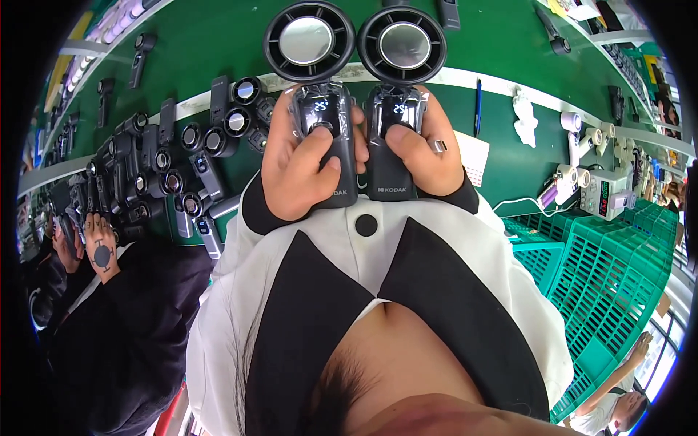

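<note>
I hold two black hand-held fans upright, side by side, above a green table [509, 43]. My left hand [302, 171] grips the handle of the left fan [311, 43], with my thumb on the button below its lit display. My right hand [422, 149] grips the handle of the right fan [401, 47] the same way; a ring shows on one finger. Both round fan heads point away from me and both small displays glow. The handles look wrapped in clear film.
Many more black fans [189, 156] lie in a heap on the table at my left. A co-worker's hand [100, 247] in a dark sleeve rests beside them. Green plastic crates [611, 269] stand at my right, with a small meter box [607, 192], tape rolls and a pen [478, 105].
</note>
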A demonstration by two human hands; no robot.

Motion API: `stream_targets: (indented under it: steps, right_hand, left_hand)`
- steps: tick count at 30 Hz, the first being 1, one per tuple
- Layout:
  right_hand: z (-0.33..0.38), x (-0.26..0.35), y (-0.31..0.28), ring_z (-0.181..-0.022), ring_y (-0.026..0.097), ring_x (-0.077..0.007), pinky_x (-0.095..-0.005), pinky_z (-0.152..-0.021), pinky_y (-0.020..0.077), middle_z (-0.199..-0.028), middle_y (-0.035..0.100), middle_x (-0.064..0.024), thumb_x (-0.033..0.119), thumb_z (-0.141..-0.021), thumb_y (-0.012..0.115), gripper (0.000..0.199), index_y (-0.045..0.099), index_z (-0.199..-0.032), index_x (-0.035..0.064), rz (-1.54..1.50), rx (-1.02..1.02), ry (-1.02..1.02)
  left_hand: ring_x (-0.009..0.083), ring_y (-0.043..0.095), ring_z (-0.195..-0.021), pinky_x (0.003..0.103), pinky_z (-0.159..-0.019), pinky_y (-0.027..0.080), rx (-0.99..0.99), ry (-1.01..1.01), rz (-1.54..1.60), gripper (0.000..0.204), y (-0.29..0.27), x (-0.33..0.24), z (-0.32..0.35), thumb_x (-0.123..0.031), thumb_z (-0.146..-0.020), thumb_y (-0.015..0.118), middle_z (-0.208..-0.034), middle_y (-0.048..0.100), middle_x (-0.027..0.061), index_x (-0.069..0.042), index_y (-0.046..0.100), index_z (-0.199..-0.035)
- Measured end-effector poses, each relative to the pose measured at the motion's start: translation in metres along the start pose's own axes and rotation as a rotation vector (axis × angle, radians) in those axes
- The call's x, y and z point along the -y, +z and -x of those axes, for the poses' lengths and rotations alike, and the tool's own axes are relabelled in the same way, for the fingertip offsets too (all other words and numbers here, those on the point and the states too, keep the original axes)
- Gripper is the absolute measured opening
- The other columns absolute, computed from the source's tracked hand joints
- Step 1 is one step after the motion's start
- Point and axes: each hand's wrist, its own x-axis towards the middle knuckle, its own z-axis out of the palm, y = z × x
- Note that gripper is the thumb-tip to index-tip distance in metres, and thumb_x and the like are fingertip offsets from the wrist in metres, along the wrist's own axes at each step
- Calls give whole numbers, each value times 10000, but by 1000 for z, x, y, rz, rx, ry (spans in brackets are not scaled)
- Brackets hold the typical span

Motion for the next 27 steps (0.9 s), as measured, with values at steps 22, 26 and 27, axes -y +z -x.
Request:
stream_targets:
  steps: [22, 26, 27]
  right_hand:
    - [2, 0, -16, -639, 506, -156, -256, -597, 443, -826, 534, -115, 1, -790, 438, 251, 409, -1038, -28, 185, -62, 70]
    - [-1, -12, -39, -646, 504, -140, -232, -606, 434, -797, 539, -99, 90, -806, 487, 228, 459, -1003, -22, 117, -83, 207]
    - [-3, -17, -48, -646, 504, -140, -232, -606, 434, -797, 539, -99, 90, -806, 487, 228, 459, -1003, -22, 119, -85, 206]
  left_hand:
    - [220, 545, -680, 292, -575, 466, -43, -33, 11, 422, 5, 3, -4, 86, -733, 324, -955, 518, 181, -1, 271, -1142]
    - [209, 544, -675, 274, -571, 457, -19, -92, -12, 365, -9, 12, -10, 55, -749, 381, -877, 543, 158, 14, 338, -1109]
    - [209, 544, -675, 274, -571, 457, -30, -109, -13, 365, -16, 17, -14, 55, -749, 381, -877, 543, 158, 14, 338, -1109]
